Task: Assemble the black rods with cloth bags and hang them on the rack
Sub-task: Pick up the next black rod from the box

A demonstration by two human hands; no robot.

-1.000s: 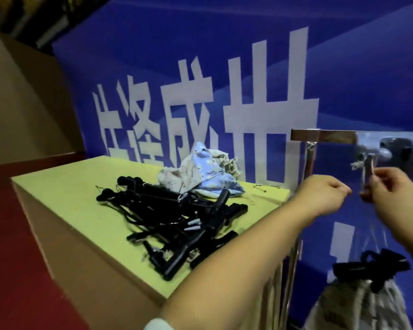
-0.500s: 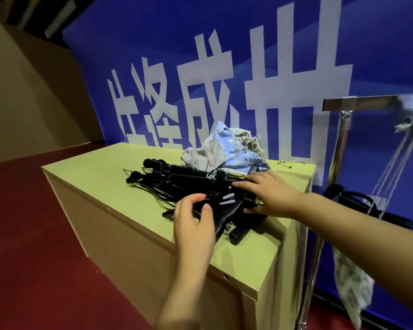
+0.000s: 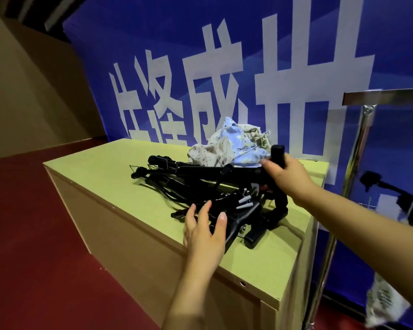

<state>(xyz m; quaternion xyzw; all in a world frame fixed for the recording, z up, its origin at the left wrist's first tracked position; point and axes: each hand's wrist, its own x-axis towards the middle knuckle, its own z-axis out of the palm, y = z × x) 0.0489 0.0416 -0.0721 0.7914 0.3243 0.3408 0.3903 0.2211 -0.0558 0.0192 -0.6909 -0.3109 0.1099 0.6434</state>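
Reaching across from the right side, the right hand (image 3: 287, 173) had its fingers curled around the raised end of one black rod (image 3: 277, 155), which stood up above the pile of black rods (image 3: 200, 186) on the yellow-green top of the box table (image 3: 100, 170). The forearm crossed the right corner of the table and hid a part of the rack pole behind it. The left hand (image 3: 206, 231) was lower and nearer to the camera, at the front side of the pile; its fingers were spread and almost straight, the tips touching the thin black parts, and it held nothing. Behind the pile, near the back edge of the table, lay a heap of cloth bags (image 3: 234, 146), pale blue and cream. At the right stood the metal rack (image 3: 377, 97) with its flat top bar, and one bag (image 3: 382, 303) with a black rod hung there already, blurred. A blue banner (image 3: 224, 67) with big white characters filled the background.
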